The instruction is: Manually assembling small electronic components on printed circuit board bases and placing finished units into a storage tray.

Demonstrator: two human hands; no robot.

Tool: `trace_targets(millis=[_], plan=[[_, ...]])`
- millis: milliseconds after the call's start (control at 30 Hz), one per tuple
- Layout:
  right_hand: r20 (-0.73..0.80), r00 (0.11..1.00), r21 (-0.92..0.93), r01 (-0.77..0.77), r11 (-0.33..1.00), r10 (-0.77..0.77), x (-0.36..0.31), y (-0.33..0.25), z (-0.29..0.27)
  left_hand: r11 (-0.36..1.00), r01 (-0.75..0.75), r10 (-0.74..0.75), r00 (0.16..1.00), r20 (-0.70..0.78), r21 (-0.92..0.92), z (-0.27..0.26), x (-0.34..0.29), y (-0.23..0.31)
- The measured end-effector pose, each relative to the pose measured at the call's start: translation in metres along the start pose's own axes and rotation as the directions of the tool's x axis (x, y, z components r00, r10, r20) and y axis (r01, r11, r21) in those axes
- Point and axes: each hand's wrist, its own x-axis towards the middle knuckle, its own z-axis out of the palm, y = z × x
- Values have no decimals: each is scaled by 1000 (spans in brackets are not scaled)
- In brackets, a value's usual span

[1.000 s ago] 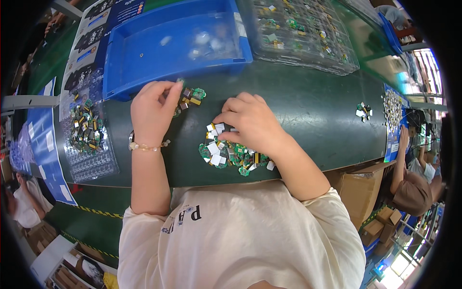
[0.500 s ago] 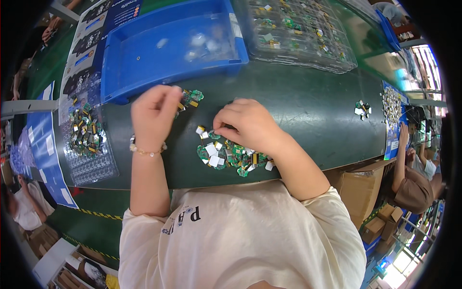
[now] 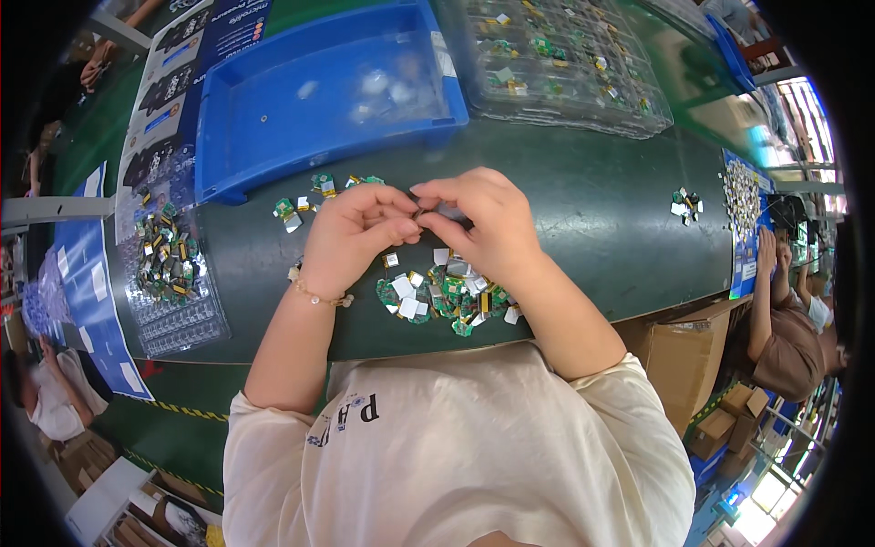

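A pile of circuit boards (image 3: 453, 288) lies just nearside of the right hand (image 3: 490, 219). The left hand (image 3: 357, 235) meets it, fingertips together on a small, mostly hidden part (image 3: 420, 214). Beyond are loose boards (image 3: 291, 219) and a blue bin (image 3: 319, 151).

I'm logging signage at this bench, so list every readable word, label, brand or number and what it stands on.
Wording isn't copied here, only located.
Cream fabric shirt: dark chest letters, partly legible.
White and blue paper sheet: white lettering, partly legible.
White sticker on blue rectangular plastic bin: unreadable.
Blue sheet with white panels, far left: any print too small.
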Motion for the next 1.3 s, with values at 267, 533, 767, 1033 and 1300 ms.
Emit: trace_targets(millis=[267,533,767,1033,1300], plan=[[-106,994,-32,24,999,-27,4,-3,2,979,-65,52,996,-74,-195,5,4,-5],[-153,987,-220,9,975,-44,2,0,4,982,-66,60,997,-39,-177,7,4,-4],[-154,984,-261,45,964,-87,2,1,3,992,-98,92,993,-74,-81,7,2,-4],[-92,991,-299,68,952,-100,0,0,2,994,-105,106,991,-84,17,2,1,-3],[-144,981,-329,76,941,-129,1,-2,4,957,151,-158,987,-10,-246,5,1,3]])
